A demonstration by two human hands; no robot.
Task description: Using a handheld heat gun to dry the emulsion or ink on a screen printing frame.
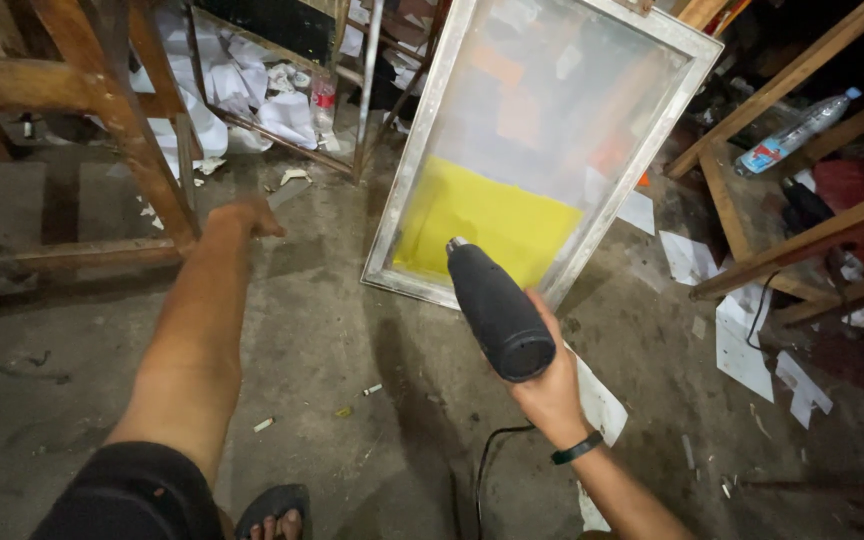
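Your right hand (552, 385) was wrapped tight around the handle of a black heat gun (497, 310), nozzle aimed at the yellow patch low on the screen printing frame (542, 130). The nozzle tip sat just short of the mesh, near the frame's bottom edge. That frame stood tilted on the concrete floor (332, 340), its top leaning back against the metal rack (362, 90) behind it. A black cord (487, 455) trailed from the gun down along the floor by your wrist, which had a dark band (577, 448) on it.

Your left hand (247, 217) was stretched out away from the gun, empty, fingers curled loosely, close to the leg of the wooden bench (142, 140) at the floor's left side; can't tell if it actually touched the wood. Crumpled white paper (252, 90) was heaped behind that, and a plastic bottle (797, 130) lay on the wooden shelf at the right. Your sandal (272, 510) showed at the bottom edge.
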